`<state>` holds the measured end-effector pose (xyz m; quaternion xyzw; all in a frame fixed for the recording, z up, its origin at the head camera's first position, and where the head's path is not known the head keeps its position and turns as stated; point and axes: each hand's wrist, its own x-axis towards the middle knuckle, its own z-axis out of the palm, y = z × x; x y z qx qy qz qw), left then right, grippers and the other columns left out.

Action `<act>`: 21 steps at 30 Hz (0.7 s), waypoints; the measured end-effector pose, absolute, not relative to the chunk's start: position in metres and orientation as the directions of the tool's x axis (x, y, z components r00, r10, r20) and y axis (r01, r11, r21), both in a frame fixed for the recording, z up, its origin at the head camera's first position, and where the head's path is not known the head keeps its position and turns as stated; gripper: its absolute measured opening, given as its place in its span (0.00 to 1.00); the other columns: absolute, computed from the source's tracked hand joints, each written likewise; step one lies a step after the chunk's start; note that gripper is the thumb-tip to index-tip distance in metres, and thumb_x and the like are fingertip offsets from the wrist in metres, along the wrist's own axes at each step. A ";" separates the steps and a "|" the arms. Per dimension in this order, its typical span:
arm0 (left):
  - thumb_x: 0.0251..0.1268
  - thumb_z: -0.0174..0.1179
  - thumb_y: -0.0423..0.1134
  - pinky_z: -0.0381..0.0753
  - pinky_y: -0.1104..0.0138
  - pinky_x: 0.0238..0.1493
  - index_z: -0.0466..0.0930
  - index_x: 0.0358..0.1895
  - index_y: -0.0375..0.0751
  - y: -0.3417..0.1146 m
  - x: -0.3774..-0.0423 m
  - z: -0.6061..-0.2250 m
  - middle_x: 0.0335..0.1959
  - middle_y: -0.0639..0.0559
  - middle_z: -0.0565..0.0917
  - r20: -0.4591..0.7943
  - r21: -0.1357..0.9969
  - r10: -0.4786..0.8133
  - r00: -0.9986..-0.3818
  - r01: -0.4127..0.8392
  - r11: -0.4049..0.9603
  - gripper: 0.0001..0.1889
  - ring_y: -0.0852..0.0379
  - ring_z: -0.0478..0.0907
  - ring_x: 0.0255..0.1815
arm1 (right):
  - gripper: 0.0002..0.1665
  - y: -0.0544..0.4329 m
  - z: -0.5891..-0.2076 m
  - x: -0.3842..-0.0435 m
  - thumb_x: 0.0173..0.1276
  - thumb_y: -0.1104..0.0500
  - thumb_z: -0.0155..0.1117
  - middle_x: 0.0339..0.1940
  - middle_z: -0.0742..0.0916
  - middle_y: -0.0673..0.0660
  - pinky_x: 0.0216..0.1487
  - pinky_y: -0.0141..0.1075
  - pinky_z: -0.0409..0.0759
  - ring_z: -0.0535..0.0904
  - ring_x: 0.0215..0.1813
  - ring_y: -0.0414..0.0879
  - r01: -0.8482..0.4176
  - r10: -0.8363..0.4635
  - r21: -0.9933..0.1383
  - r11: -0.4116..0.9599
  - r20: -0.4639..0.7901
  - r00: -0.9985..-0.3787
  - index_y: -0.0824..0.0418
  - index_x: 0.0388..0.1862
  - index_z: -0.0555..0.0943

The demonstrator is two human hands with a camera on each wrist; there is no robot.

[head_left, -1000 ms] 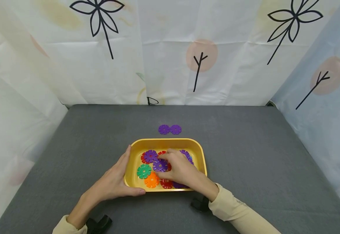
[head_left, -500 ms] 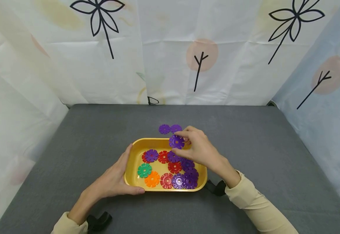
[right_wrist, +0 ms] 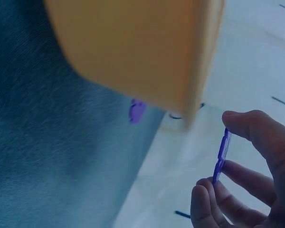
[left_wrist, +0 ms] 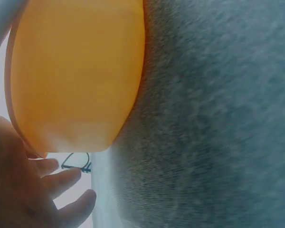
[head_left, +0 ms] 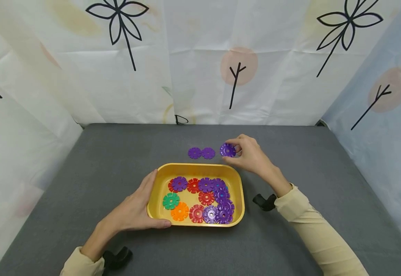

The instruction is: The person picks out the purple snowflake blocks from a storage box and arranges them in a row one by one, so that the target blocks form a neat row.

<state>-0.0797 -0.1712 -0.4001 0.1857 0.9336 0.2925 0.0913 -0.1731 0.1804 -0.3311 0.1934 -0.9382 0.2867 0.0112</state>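
In the head view my right hand (head_left: pixel 250 155) pinches a purple snowflake building disc (head_left: pixel 228 150) between thumb and fingers, behind the tray's far right corner. The right wrist view shows that disc (right_wrist: pixel 222 154) edge-on between thumb and fingertips. To its left, two purple discs (head_left: pixel 201 153) lie side by side on the grey table. My left hand (head_left: pixel 135 211) holds the left end of the yellow tray (head_left: pixel 200 167), thumb along the near rim and fingers along the left side. Within the tray lie several purple discs (head_left: pixel 225 212), several red ones (head_left: pixel 206 198), a green one (head_left: pixel 171 201) and an orange one (head_left: pixel 180 211).
The grey tabletop (head_left: pixel 300 165) stretches out on both sides of the tray. A white patterned cloth (head_left: pixel 200 88) hangs behind it and along both sides. Black wrist straps (head_left: pixel 265 202) show near both sleeves.
My right hand has lifted a purple disc out of the tray and carried it back and right, beside the two discs on the table. The left hand has stayed on the tray.
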 end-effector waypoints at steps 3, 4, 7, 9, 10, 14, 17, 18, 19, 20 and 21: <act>0.42 0.75 0.69 0.86 0.52 0.54 0.33 0.84 0.47 -0.169 -0.084 -0.398 0.85 0.40 0.44 -0.025 0.557 0.411 -0.911 0.329 0.763 0.73 0.40 0.75 0.66 | 0.33 0.182 -0.336 -0.180 0.61 0.56 0.77 0.47 0.83 0.67 0.42 0.43 0.84 0.81 0.44 0.57 -0.365 -0.359 -0.522 0.771 0.118 -0.926 0.69 0.63 0.81; 0.42 0.75 0.69 0.86 0.49 0.55 0.33 0.85 0.47 -0.168 -0.086 -0.397 0.85 0.40 0.43 -0.012 0.551 0.416 -0.909 0.341 0.761 0.73 0.38 0.73 0.68 | 0.33 0.182 -0.338 -0.183 0.61 0.56 0.78 0.46 0.84 0.68 0.41 0.42 0.84 0.80 0.43 0.57 -0.365 -0.360 -0.519 0.773 0.114 -0.926 0.69 0.63 0.82; 0.41 0.75 0.70 0.82 0.44 0.60 0.34 0.85 0.47 -0.164 -0.091 -0.395 0.86 0.42 0.42 0.012 0.538 0.430 -0.903 0.368 0.758 0.73 0.35 0.67 0.75 | 0.32 0.181 -0.343 -0.192 0.61 0.56 0.78 0.45 0.84 0.68 0.38 0.39 0.81 0.80 0.42 0.56 -0.370 -0.370 -0.510 0.777 0.105 -0.923 0.70 0.61 0.82; 0.42 0.73 0.71 0.79 0.40 0.63 0.35 0.85 0.47 -0.161 -0.095 -0.395 0.86 0.43 0.42 0.015 0.530 0.432 -0.902 0.374 0.761 0.72 0.35 0.63 0.78 | 0.32 0.179 -0.345 -0.198 0.61 0.56 0.77 0.45 0.85 0.68 0.37 0.38 0.80 0.80 0.42 0.56 -0.366 -0.374 -0.505 0.782 0.089 -0.923 0.70 0.60 0.83; 0.44 0.72 0.72 0.77 0.39 0.64 0.36 0.85 0.47 -0.159 -0.096 -0.395 0.86 0.43 0.43 0.015 0.524 0.430 -0.903 0.373 0.765 0.71 0.34 0.61 0.79 | 0.31 0.179 -0.347 -0.201 0.61 0.56 0.77 0.45 0.85 0.68 0.37 0.37 0.80 0.80 0.42 0.56 -0.365 -0.377 -0.502 0.784 0.081 -0.922 0.70 0.60 0.83; 0.56 0.67 0.68 0.74 0.35 0.65 0.45 0.84 0.44 -0.154 -0.103 -0.397 0.85 0.42 0.49 0.039 0.536 0.406 -0.913 0.362 0.763 0.60 0.34 0.62 0.79 | 0.31 0.176 -0.354 -0.214 0.61 0.56 0.76 0.46 0.85 0.68 0.34 0.35 0.77 0.79 0.38 0.52 -0.358 -0.392 -0.494 0.792 0.037 -0.919 0.70 0.60 0.83; 0.65 0.65 0.58 0.73 0.37 0.67 0.56 0.80 0.39 -0.150 -0.110 -0.400 0.82 0.40 0.58 0.103 0.578 0.383 -0.918 0.368 0.728 0.47 0.35 0.66 0.77 | 0.29 0.176 -0.361 -0.221 0.62 0.56 0.76 0.47 0.86 0.69 0.31 0.33 0.75 0.77 0.32 0.47 -0.368 -0.416 -0.492 0.789 0.013 -0.909 0.70 0.59 0.83; 0.67 0.65 0.55 0.72 0.38 0.68 0.59 0.79 0.38 -0.148 -0.112 -0.400 0.80 0.40 0.61 0.128 0.595 0.372 -0.919 0.372 0.713 0.44 0.36 0.67 0.76 | 0.29 0.175 -0.363 -0.223 0.62 0.56 0.76 0.47 0.86 0.69 0.30 0.33 0.74 0.76 0.30 0.46 -0.369 -0.423 -0.498 0.785 0.004 -0.906 0.70 0.59 0.83; 0.68 0.66 0.52 0.72 0.39 0.69 0.62 0.77 0.37 -0.147 -0.114 -0.401 0.78 0.39 0.63 0.155 0.611 0.360 -0.920 0.376 0.696 0.41 0.37 0.68 0.75 | 0.29 0.175 -0.366 -0.225 0.63 0.57 0.76 0.47 0.87 0.69 0.30 0.33 0.74 0.76 0.29 0.46 -0.373 -0.431 -0.499 0.782 -0.001 -0.902 0.70 0.59 0.83; 0.68 0.66 0.50 0.72 0.40 0.70 0.65 0.76 0.36 -0.146 -0.116 -0.402 0.77 0.39 0.66 0.180 0.626 0.348 -0.920 0.380 0.681 0.38 0.37 0.69 0.74 | 0.28 0.176 -0.369 -0.226 0.63 0.56 0.76 0.47 0.87 0.69 0.30 0.33 0.75 0.77 0.29 0.46 -0.377 -0.438 -0.502 0.778 -0.004 -0.899 0.70 0.58 0.84; 0.68 0.67 0.48 0.72 0.41 0.70 0.67 0.74 0.36 -0.144 -0.118 -0.402 0.75 0.40 0.67 0.199 0.637 0.338 -0.920 0.384 0.669 0.36 0.38 0.70 0.73 | 0.28 0.176 -0.372 -0.228 0.63 0.56 0.76 0.47 0.87 0.69 0.32 0.33 0.77 0.78 0.31 0.47 -0.386 -0.447 -0.499 0.776 -0.003 -0.895 0.70 0.58 0.84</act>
